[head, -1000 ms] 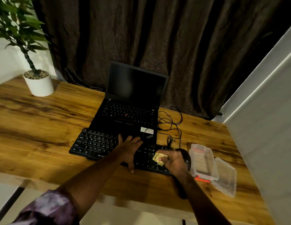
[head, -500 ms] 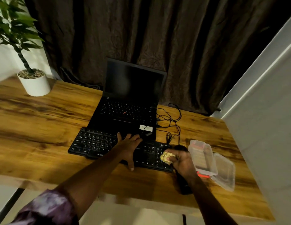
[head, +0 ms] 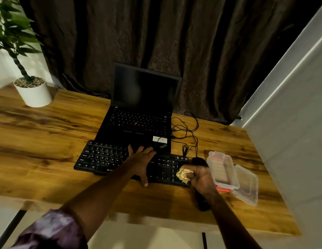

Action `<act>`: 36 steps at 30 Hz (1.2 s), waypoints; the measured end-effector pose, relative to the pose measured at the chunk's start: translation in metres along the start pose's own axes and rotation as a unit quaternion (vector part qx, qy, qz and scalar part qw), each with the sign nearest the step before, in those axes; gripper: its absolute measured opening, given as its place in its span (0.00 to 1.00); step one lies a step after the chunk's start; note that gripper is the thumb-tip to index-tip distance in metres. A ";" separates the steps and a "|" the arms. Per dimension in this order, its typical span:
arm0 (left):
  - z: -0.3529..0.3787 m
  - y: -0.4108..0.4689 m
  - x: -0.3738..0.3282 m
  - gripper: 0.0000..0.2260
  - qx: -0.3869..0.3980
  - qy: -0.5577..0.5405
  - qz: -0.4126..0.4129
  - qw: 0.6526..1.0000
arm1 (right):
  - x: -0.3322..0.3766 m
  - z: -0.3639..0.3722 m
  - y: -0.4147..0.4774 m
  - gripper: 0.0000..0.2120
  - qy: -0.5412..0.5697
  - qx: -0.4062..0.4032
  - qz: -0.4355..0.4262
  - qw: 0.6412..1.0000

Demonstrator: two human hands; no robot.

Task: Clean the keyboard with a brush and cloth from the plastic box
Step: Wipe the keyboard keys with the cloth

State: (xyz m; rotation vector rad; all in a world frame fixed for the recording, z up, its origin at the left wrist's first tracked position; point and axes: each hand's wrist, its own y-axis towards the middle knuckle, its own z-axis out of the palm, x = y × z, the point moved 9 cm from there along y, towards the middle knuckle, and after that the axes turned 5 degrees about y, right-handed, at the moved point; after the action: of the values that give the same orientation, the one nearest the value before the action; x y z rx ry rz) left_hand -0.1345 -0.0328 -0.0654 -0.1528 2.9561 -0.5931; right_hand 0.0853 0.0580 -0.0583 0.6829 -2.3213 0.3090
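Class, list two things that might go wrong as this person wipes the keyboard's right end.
1. The right hand, holding the cloth, works close beside the open box and may knock it.
2. The left hand lies across the keyboard; if plugged in, stray keystrokes may follow.

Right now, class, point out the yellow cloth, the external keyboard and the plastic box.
yellow cloth point(head: 183, 174): head view, on its crumpled fold over the keys.
external keyboard point(head: 102, 157): head view, on the letter keys of its left half.
plastic box point(head: 222, 168): head view, on the clear half nearer the keyboard.
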 end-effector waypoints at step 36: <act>0.000 0.000 0.002 0.62 0.000 0.004 0.003 1.000 | 0.051 0.034 -0.019 0.14 -0.013 0.056 -0.021 0.998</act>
State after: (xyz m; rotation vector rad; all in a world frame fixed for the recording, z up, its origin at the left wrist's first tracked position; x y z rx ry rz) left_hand -0.1365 -0.0330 -0.0651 -0.1422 2.9632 -0.5936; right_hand 0.0452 0.0086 -0.0479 0.7942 -2.3250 0.4162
